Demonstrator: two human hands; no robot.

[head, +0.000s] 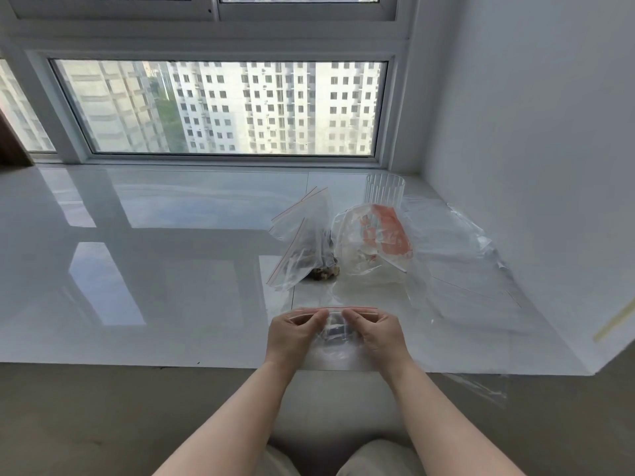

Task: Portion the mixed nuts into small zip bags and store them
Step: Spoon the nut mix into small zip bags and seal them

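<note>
Left hand (292,333): fingers pinch the small zip bag's (335,333) red-lined top edge.
Right hand (376,333): fingers pinch the same edge.
Small zip bag: near edge of glossy white sill (154,269).
Beyond: nuts (324,271) under clear zip bags (302,242); crumpled orange-marked bag (378,242) beside them.

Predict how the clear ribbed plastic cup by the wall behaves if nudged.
The clear ribbed plastic cup looks thin-walled and seemingly empty, so probably light. On the glossy white ledge it would likely slide easily. Standing upright, it may tip if pushed high.
</note>
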